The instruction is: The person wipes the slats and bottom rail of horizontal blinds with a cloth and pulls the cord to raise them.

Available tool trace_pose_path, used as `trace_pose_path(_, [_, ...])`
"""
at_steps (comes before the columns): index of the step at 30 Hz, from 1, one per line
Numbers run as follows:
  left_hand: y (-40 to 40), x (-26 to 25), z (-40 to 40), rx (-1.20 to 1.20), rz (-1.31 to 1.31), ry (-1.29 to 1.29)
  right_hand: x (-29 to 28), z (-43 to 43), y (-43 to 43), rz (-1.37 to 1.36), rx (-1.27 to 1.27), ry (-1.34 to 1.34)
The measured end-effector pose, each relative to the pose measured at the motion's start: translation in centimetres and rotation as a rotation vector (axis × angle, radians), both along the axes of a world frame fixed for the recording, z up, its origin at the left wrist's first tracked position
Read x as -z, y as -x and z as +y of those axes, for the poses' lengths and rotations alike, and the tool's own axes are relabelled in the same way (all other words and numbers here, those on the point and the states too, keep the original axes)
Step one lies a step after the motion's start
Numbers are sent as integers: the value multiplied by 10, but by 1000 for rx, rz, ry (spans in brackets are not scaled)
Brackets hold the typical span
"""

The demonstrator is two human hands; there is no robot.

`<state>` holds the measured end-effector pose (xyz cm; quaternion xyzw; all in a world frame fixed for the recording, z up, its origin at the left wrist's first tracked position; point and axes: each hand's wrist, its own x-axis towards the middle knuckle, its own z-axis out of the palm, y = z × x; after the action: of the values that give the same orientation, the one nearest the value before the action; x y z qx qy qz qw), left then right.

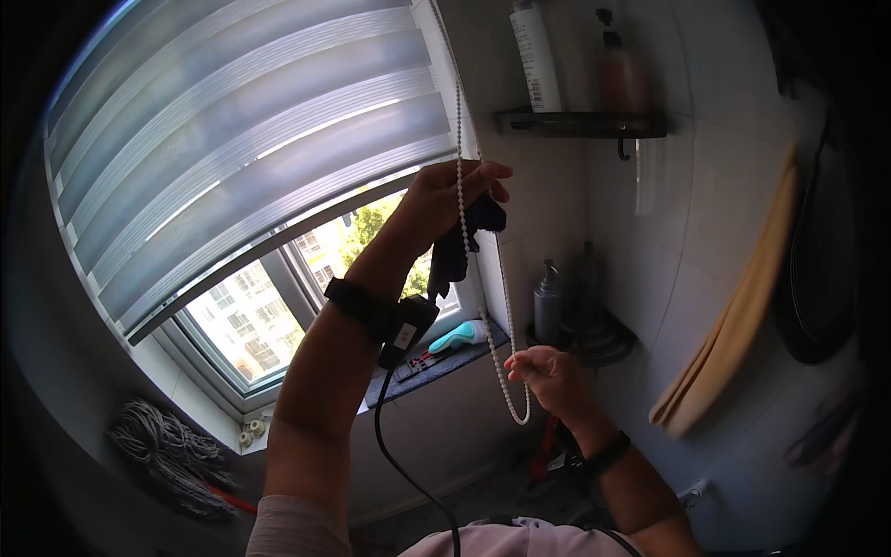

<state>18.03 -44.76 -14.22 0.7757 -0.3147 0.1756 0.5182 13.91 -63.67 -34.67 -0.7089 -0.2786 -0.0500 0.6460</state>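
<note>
A striped roller blind (264, 139) hangs over the upper part of a window. Its white bead chain (516, 411) drops in a long loop at the right side. My left hand (459, 188) is raised behind the near strand, by the chain's far strand, with a dark cloth (452, 257) hanging beneath the fingers; the hand's underside is partly hidden. Lower down, my right hand (546, 379) pinches the chain between thumb and fingers, above the bottom of the loop. Each wrist wears a black strap, and a dark box with a cable is at my left forearm.
A turquoise-handled item (456, 338) lies on the dark sill (445, 372). Corner shelves (578, 124) hold bottles, with a grey pump bottle (548, 299) lower down. A tan cloth (731, 313) hangs at the right, and a mop head (167, 445) is at the lower left.
</note>
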Motion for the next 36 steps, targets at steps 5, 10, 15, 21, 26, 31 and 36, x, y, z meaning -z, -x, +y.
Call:
trace_pose_path(5, [-6, 21, 9, -156, 40, -79, 25, -4, -5, -149, -102, 67])
trace_pose_path(10, [-3, 74, 13, -195, -19, -142, 69, -17, -14, 106, -324, 116])
trace_pose_path(15, [2, 109, 10, -246, -8, -168, 65, -38, -54, 274, -543, -32])
trace_pose_path(21, [5, 167, 9, -318, -50, -224, -18, -2, -92, -112, -183, -175])
trace_pose_path(26, [7, 209, -2, -189, 29, -189, -63, 29, -91, -31, -317, -245])
trace_pose_path(31, [14, 278, 0, -175, 127, -103, -44, 42, -90, -14, -347, -272])
trace_pose_path(36, [19, 342, 2, -84, 192, -54, -33, 68, -80, -99, -357, -429])
